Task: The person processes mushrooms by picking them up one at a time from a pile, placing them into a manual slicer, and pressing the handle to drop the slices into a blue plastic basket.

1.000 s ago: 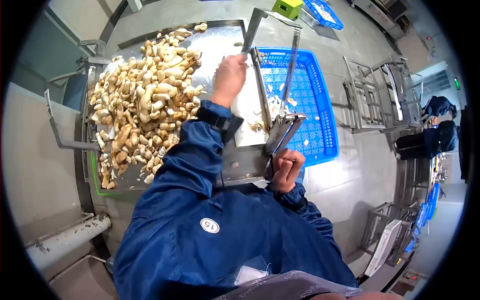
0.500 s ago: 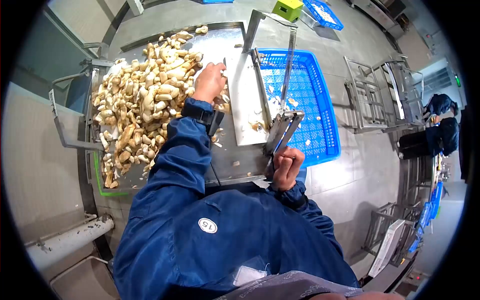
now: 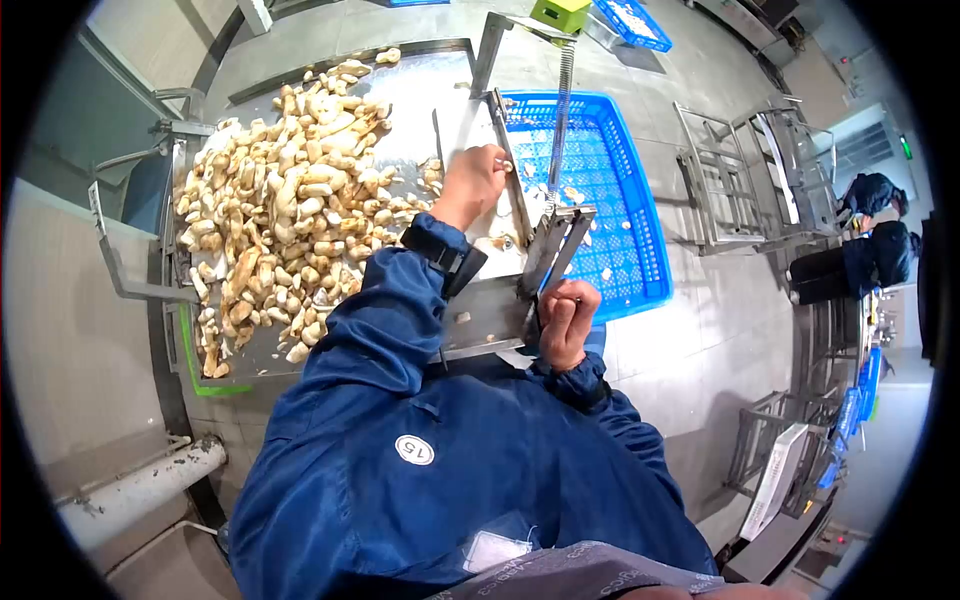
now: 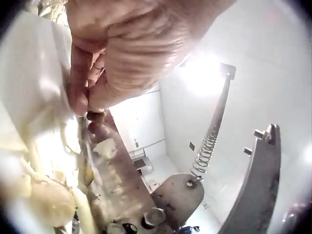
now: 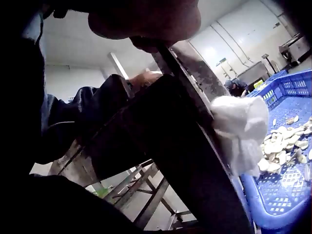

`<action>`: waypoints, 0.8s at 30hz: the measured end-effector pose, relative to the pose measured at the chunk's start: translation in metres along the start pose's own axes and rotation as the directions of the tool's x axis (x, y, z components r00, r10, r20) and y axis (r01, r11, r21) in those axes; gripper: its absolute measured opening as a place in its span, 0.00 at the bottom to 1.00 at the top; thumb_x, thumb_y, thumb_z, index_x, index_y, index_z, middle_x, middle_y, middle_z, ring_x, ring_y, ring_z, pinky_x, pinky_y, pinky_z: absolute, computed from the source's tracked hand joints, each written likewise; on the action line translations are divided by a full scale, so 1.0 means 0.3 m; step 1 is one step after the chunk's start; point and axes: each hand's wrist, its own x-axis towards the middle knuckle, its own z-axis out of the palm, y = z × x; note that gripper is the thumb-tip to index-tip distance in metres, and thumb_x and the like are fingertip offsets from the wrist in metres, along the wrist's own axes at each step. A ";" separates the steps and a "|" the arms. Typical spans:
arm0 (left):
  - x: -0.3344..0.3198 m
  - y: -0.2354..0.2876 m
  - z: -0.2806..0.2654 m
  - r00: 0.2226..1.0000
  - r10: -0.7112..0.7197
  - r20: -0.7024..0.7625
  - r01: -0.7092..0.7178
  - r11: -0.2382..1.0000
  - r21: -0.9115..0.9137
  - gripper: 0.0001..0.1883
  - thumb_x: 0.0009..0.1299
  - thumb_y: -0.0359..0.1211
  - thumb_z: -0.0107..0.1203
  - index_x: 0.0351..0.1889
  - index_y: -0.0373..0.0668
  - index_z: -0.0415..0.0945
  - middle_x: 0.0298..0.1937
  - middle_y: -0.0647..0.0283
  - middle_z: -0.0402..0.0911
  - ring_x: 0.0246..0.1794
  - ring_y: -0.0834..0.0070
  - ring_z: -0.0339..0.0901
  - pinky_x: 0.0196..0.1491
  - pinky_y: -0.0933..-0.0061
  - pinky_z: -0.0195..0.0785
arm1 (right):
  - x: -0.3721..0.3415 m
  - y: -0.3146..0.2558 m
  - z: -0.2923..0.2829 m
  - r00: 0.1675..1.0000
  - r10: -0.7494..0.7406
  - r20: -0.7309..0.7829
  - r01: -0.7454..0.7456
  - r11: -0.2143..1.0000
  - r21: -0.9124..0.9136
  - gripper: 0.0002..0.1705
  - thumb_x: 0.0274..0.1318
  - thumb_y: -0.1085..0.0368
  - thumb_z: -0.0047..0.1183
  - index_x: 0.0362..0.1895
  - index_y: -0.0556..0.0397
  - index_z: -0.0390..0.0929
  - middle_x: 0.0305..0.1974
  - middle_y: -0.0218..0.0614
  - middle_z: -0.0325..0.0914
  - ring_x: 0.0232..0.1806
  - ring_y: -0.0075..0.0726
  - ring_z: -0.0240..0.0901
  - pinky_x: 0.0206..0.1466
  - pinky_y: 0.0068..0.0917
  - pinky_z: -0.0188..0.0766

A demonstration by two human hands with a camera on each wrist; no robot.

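In the head view my left hand point(image 3: 472, 185) is over the white board point(image 3: 466, 128), beside the bar of a lever cutter point(image 3: 553, 255). Thumb and fingers pinch a small mushroom piece, whose brown end point(image 4: 96, 117) shows in the left wrist view close to the metal bar. My right hand point(image 3: 570, 322) grips the near end of the cutter's lever, its fingers curled over a handle they mostly hide. A big heap of pale brown mushrooms point(image 3: 300, 190) covers the left of the metal table point(image 3: 420, 80). A coil spring point(image 3: 566, 120) runs up from the lever.
Right of the cutter is a blue crate point(image 3: 657, 255) with pale slices point(image 5: 280, 148) in it. Metal racks point(image 3: 722, 180) stand farther right, and two people point(image 3: 870, 240) work beyond. A green stool point(image 3: 560, 14) is at the far side. White cloth point(image 5: 241, 129) hangs by the crate.
My left hand went from the board to the heap's edge, then back right to the cutter bar with a mushroom piece. The right hand has kept its grip on the lever.
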 end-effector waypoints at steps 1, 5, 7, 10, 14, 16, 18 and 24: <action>-0.010 -0.013 0.008 0.997 -0.023 -0.077 0.017 0.997 -0.081 0.13 0.65 0.30 0.58 0.46 0.34 0.78 0.33 0.54 0.84 0.31 0.66 0.82 0.37 0.71 0.75 | -0.002 0.002 0.001 1.000 0.001 -0.003 -0.001 1.000 0.005 0.08 0.73 0.59 0.36 0.47 0.48 0.58 0.25 0.29 0.60 0.20 0.20 0.52 0.22 0.19 0.50; -0.021 -0.026 0.017 0.988 -0.138 -0.070 0.119 0.965 -0.232 0.10 0.64 0.31 0.60 0.40 0.34 0.80 0.31 0.57 0.85 0.31 0.76 0.82 0.37 0.77 0.74 | 0.005 -0.006 0.008 1.000 0.000 -0.002 0.000 1.000 0.007 0.10 0.73 0.57 0.36 0.47 0.48 0.58 0.25 0.29 0.60 0.20 0.20 0.52 0.22 0.19 0.50; -0.021 -0.003 0.011 0.981 -0.178 -0.072 0.157 0.959 -0.236 0.09 0.64 0.31 0.61 0.39 0.35 0.81 0.31 0.57 0.85 0.31 0.76 0.82 0.36 0.77 0.74 | 0.006 -0.017 0.007 1.000 0.029 0.001 -0.029 0.998 0.057 0.10 0.73 0.58 0.38 0.46 0.50 0.59 0.26 0.29 0.62 0.22 0.19 0.53 0.24 0.19 0.53; -0.017 0.003 0.011 0.982 -0.151 -0.112 0.129 0.975 -0.181 0.08 0.61 0.33 0.63 0.34 0.38 0.81 0.30 0.56 0.84 0.31 0.66 0.82 0.36 0.70 0.74 | 0.042 -0.057 -0.001 0.997 0.073 0.002 -0.073 0.996 0.061 0.09 0.72 0.61 0.40 0.46 0.54 0.61 0.27 0.29 0.63 0.24 0.19 0.56 0.28 0.20 0.57; -0.019 -0.041 0.047 0.985 -0.144 -0.093 0.114 0.957 -0.268 0.07 0.60 0.33 0.63 0.33 0.40 0.82 0.31 0.54 0.84 0.33 0.60 0.83 0.37 0.66 0.74 | 0.240 -0.268 0.017 0.957 0.288 0.046 -0.288 0.912 0.291 0.07 0.73 0.63 0.39 0.45 0.52 0.61 0.26 0.25 0.61 0.22 0.16 0.52 0.24 0.16 0.52; -0.017 -0.005 0.024 0.984 -0.161 -0.069 0.140 0.960 -0.241 0.07 0.60 0.33 0.62 0.33 0.40 0.82 0.31 0.54 0.84 0.34 0.60 0.83 0.38 0.65 0.75 | 0.262 -0.280 0.023 0.961 0.271 0.047 -0.273 0.918 0.287 0.06 0.73 0.62 0.37 0.45 0.51 0.61 0.25 0.25 0.60 0.21 0.16 0.51 0.22 0.16 0.51; -0.021 0.025 -0.004 0.985 -0.151 -0.081 0.134 0.974 -0.182 0.07 0.60 0.33 0.62 0.33 0.41 0.83 0.31 0.54 0.84 0.34 0.60 0.83 0.39 0.66 0.75 | 0.203 -0.212 0.023 0.980 0.197 0.021 -0.197 0.962 0.189 0.05 0.74 0.62 0.35 0.47 0.48 0.60 0.24 0.25 0.60 0.18 0.16 0.50 0.19 0.16 0.49; -0.020 -0.005 0.039 0.978 -0.161 -0.132 0.130 0.968 -0.216 0.07 0.60 0.34 0.63 0.32 0.40 0.83 0.31 0.56 0.85 0.33 0.62 0.84 0.38 0.67 0.76 | 0.014 -0.040 0.010 0.998 0.065 0.002 -0.065 0.990 0.126 0.10 0.73 0.60 0.38 0.45 0.52 0.60 0.26 0.30 0.62 0.22 0.20 0.55 0.25 0.20 0.55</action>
